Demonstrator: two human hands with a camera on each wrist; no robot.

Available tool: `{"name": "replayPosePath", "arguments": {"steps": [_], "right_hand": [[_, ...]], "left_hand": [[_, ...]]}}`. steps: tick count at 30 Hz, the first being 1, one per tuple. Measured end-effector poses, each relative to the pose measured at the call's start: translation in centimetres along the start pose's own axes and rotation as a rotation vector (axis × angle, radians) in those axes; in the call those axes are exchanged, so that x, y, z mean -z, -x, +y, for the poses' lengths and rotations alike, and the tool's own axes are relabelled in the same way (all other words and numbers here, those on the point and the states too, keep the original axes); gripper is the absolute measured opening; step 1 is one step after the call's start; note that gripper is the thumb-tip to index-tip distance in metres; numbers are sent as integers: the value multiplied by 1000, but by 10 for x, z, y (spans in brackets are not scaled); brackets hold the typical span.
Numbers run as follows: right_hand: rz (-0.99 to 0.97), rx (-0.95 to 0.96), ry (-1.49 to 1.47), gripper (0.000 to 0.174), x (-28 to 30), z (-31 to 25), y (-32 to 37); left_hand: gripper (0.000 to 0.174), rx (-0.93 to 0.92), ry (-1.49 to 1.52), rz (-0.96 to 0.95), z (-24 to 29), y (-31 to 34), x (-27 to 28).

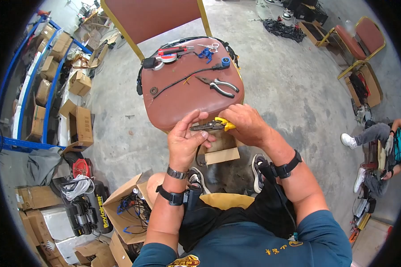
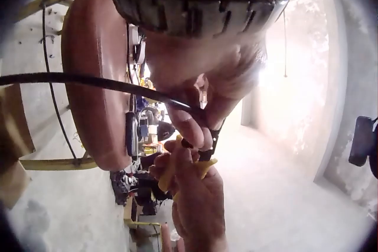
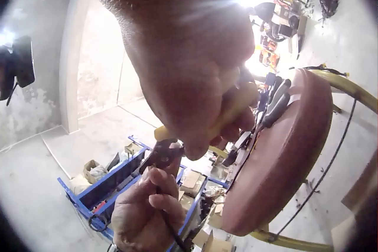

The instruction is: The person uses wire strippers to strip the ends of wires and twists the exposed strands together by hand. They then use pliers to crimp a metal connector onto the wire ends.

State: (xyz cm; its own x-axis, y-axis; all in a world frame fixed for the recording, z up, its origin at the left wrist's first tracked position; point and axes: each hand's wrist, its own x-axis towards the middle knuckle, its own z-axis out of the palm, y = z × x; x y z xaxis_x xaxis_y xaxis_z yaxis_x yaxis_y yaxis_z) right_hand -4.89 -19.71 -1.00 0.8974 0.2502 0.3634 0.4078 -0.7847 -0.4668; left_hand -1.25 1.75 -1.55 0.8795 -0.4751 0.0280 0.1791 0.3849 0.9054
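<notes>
My right hand (image 1: 249, 123) grips wire strippers (image 1: 228, 124) by their yellow handles, over the front edge of the chair seat. The dark jaws point left towards my left hand (image 1: 186, 139). A black cable (image 2: 88, 79) runs up to the left hand, whose thumb and fingers pinch it close to the jaws. In the right wrist view, the cable (image 3: 168, 223) hangs down from those fingers, right by the dark tool head (image 3: 160, 156). The fingers partly hide the cable's end.
On the red chair seat (image 1: 182, 104) lie grey-handled pliers (image 1: 218, 86), a cable with a blue-ended plug (image 1: 225, 62), scissors (image 1: 213, 46), tape (image 1: 168, 58) and a red tool. An open box of cables (image 1: 131, 207) stands at lower left. Another person (image 1: 378, 138) sits at right.
</notes>
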Motion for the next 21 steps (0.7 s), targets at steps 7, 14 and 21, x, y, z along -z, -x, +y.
{"name": "replayPosePath", "arguments": {"steps": [7,14,21], "right_hand": [[95,-22,108,30,-3,1,2],[142,-1,192,29,-6,-3,-2],[93,-37,142,37,-8,-9,-3]], "left_hand": [[18,56,-138,114,-10,-3,3],[10,-5,-156,135,-16,-5,5],[11,15,-136,156,-10,-3,3]]}}
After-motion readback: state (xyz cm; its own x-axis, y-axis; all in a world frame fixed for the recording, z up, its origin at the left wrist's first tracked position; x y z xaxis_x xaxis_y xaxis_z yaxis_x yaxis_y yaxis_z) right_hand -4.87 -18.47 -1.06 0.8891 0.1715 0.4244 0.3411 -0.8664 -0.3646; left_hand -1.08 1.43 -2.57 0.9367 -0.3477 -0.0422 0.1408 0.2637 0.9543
